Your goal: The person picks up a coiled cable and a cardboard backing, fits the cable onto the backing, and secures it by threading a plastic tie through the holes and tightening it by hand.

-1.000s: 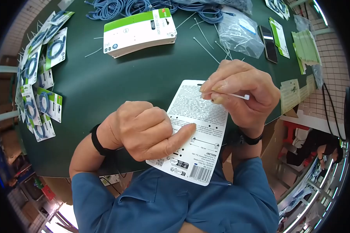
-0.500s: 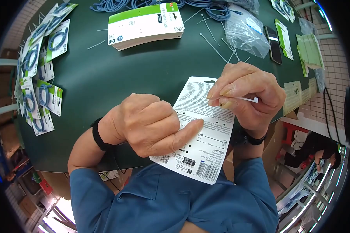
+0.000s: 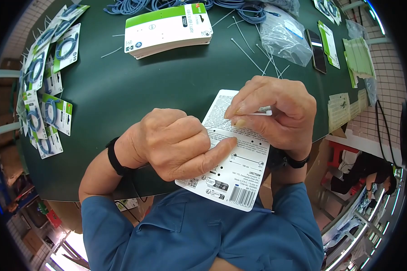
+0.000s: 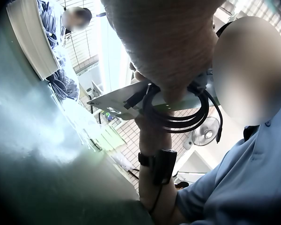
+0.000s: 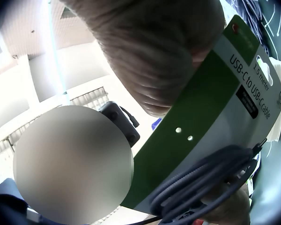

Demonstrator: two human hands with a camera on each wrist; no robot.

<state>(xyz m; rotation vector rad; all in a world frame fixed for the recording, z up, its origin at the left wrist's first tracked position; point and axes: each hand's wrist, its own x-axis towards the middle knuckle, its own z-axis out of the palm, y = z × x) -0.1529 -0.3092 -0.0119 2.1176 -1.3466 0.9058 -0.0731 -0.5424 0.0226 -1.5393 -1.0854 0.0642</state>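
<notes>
My left hand [image 3: 178, 147] grips a white printed packaging card [image 3: 244, 174], its thumb flat on the text side. Beneath the card a coiled dark blue USB-C cable [image 5: 201, 176] lies against the green and white front, which the right wrist view shows. That coil [image 4: 178, 125] also hangs under the card in the left wrist view, near the left hand's fingers. Over the card's upper part my right hand [image 3: 276, 110] pinches a thin white cable tie [image 3: 267, 113] between thumb and fingers, its square head sticking out to the right. A thin strand runs from the pinch toward the left hand.
A stack of printed cards [image 3: 167, 34] stands at the back of the green table [image 3: 122, 90]. Behind it lie cable coils [image 3: 253, 14]. Loose cable ties [image 3: 244, 50], a plastic bag [image 3: 285, 36] and a phone [image 3: 316, 52] lie right. Carded cables [image 3: 67, 49] line the left edge.
Over the last half second my right hand has moved left and a little down across the card with the cable tie. The left hand and the card stay nearly in place.
</notes>
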